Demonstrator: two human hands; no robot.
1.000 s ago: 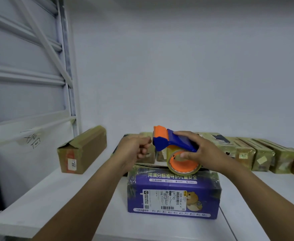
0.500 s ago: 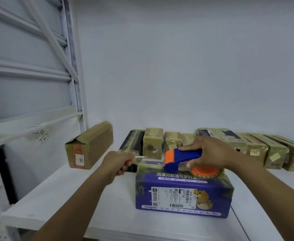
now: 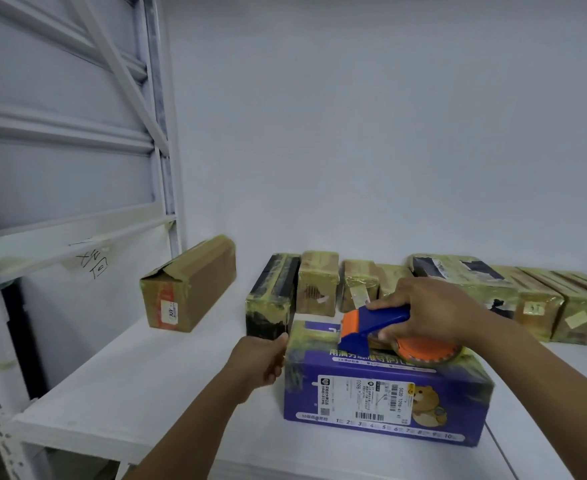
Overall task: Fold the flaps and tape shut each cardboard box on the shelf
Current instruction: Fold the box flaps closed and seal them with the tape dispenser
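Shelf upright: white metal, well off to the left of your left hand, rising out of view.
Brown box: lies on the shelf board up and to the left of your left hand, well apart from it, with tape over its near end.
Shelf board: white, under both your forearms.
Left hand: set against the left end of the purple box, its back towards you, fingers curled in at the box's top edge. You cannot tell whether they pinch anything.
Purple box: lies between your hands and below the right one, its label and bear picture facing you, yellowish tape across its top.
Tape dispenser: blue and orange, lying on the purple box's top, its nose pointing towards your left hand.
Orange roll: sits under your right wrist.
Right hand: wrapped over the dispenser's blue handle from above.
Taped boxes: a row behind both hands, running on to the right past your right forearm.
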